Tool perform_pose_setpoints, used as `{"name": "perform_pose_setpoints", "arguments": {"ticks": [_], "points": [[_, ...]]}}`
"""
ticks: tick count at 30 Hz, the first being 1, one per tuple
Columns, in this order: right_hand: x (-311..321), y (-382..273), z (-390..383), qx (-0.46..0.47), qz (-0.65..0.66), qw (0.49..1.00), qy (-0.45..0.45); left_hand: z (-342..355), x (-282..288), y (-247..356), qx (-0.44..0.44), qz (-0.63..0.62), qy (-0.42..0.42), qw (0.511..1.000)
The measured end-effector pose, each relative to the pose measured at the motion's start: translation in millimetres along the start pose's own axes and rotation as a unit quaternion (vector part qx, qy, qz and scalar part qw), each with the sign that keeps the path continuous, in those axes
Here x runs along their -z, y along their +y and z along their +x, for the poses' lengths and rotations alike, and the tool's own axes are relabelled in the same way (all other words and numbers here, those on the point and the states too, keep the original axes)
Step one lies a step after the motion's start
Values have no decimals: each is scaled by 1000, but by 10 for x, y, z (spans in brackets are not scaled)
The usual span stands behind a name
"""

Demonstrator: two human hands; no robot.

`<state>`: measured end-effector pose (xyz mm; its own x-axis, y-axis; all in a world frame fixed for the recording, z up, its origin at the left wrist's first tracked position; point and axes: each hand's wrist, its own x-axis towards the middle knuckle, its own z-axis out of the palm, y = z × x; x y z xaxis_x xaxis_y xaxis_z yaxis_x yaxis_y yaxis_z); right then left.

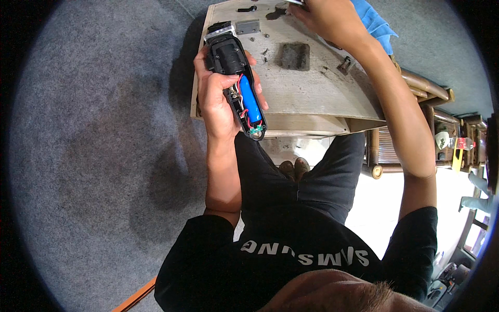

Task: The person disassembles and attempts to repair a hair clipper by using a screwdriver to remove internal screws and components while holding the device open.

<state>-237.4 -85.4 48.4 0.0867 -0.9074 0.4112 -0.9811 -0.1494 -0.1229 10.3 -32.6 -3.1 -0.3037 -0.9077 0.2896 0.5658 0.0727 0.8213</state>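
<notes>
My left hand (215,99) is wrapped round a black hair clipper (228,57), held over the table's left side with its metal blade pointing away from me. The casing is off on the upper side, baring a blue cylindrical battery (250,99), red and white wires and a small green circuit board (255,130). My thumb rests beside the battery. At the far edge my right hand (330,23) is bent closed by a pale, thin thing (297,2), mostly cut off by the picture's top. Its fingertips are partly out of sight.
On the pale wooden table (332,99) lie a flat metal plate (248,27), a small black part (247,9), a few tiny screws (267,36) and a small metal piece (344,65). A dark square patch (295,56) marks the middle. Beyond my right forearm are a blue cloth (375,26) and bamboo furniture (423,86).
</notes>
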Motion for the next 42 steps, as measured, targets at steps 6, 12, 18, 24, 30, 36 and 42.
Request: {"name": "perform_pose_setpoints", "arguments": {"ticks": [6, 12, 18, 24, 30, 36, 42], "points": [[227, -190, -59, 24, 236, 969, 69, 20, -72, 34, 33, 32, 8, 999], [266, -288, -79, 14, 346, 938, 20, 31, -96, 40, 72, 83, 19, 994], [-50, -319, -197, 214, 426, 879, -4, 38, -118, 12, 66, 121, 4, 990], [-108, -396, -193, 242, 405, 882, 5, 11, -156, 14, 56, 163, -6, 985], [-98, -414, -212, 309, 375, 872, 56, 17, -122, 4, 53, 160, -21, 985], [-124, -452, -244, 325, 377, 866, 54, 18, -107, -18, 39, 165, -31, 985], [-100, -472, -265, 307, 384, 870, 44, 37, -70, -19, 40, 178, -50, 982]]}}
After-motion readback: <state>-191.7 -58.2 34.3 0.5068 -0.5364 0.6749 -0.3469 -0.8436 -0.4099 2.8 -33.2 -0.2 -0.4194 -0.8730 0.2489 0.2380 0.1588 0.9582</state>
